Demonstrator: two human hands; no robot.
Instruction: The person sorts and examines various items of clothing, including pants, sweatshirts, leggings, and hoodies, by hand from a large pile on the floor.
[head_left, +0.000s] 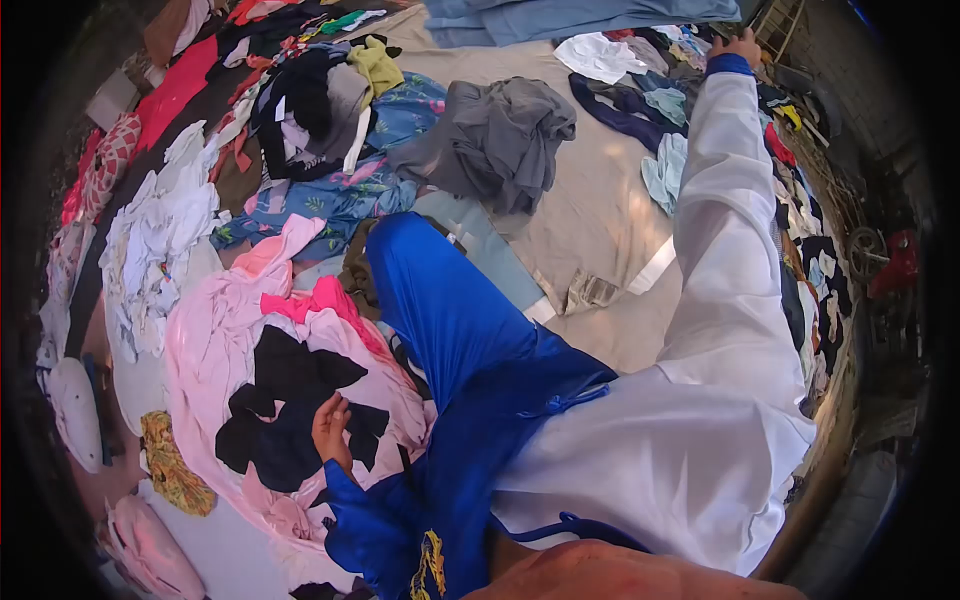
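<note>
My right arm, in a white sleeve with a blue cuff, stretches far out to the upper right. At its end my right hand has its fingers apart, just below the right corner of a blue-grey cloth along the top edge. My left hand is low on the left, fingers loosely bent and apart, over black cloth. That cloth lies on a heap of pink fabric. My blue-clad knee rises between the hands.
A dark grey garment lies crumpled on a beige sheet. White clothes and blue floral fabric are heaped at left. Along the right edge run mixed clothes, with a red object beyond.
</note>
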